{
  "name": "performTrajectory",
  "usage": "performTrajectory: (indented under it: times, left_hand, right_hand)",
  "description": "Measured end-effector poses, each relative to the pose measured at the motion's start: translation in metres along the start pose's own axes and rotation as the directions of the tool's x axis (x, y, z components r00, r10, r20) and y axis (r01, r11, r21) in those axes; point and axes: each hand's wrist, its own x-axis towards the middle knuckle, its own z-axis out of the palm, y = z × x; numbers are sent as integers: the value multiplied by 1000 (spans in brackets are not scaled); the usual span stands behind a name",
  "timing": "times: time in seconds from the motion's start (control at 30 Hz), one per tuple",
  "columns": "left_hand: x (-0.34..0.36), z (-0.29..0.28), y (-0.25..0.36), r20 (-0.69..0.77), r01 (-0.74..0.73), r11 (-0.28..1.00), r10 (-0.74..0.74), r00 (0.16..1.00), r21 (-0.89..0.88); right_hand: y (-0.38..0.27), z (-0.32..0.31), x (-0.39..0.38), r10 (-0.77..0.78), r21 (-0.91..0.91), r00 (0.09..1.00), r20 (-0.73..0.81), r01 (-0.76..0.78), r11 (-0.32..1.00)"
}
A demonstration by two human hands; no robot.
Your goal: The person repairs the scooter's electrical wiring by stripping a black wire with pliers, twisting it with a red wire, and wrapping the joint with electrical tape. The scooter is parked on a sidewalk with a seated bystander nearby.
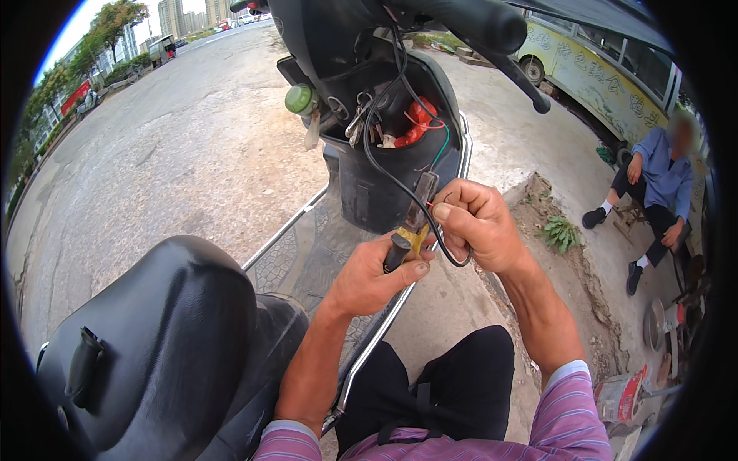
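Observation:
My left hand (379, 278) grips a black-handled tool (396, 251), with a yellow piece (415, 238) just beyond it, at a long grey part (423, 190) whose type I cannot make out. To its right, my right hand (473, 227) pinches a short thin wire (430, 204) beside that grey part. A black cable (392, 176) runs down from the scooter's front and loops under my right fingers. Thin green and red wires (440, 147) hang above the grey part. The black front storage pocket (356, 181) holds keys (356, 123) and red plastic (419, 115).
The scooter seat (154, 330) is at lower left, its chrome rail (278, 237) below my hands and its handlebar (492, 31) above. At right a seated person in a blue shirt (661, 180) is by a yellow vehicle (584, 69), a cracked ledge, buckets (621, 396) and a plant (560, 232).

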Motion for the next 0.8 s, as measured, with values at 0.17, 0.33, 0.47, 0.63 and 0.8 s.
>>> performTrajectory:
  times: [0.17,0.33,0.47,0.63,0.8]
  left_hand:
    - [0,6,5,-178,-93,966,138,974,241]
    - [1,8,12,-207,-119,868,245,947,483]
    - [1,6,10,-208,-89,874,211,955,477]
    - [0,7,12,-208,-56,926,143,968,374]
    - [1,7,5,-184,-66,965,115,976,252]
  right_hand:
    - [-4,3,-1,-26,-187,998,-56,15,982]
    - [0,2,-1,-47,-187,997,-65,34,982]
    - [5,-4,3,-38,-57,999,0,38,998]
    - [5,-6,4,-9,42,998,66,6,999]
    - [20,-12,8,-12,224,993,119,-15,974]
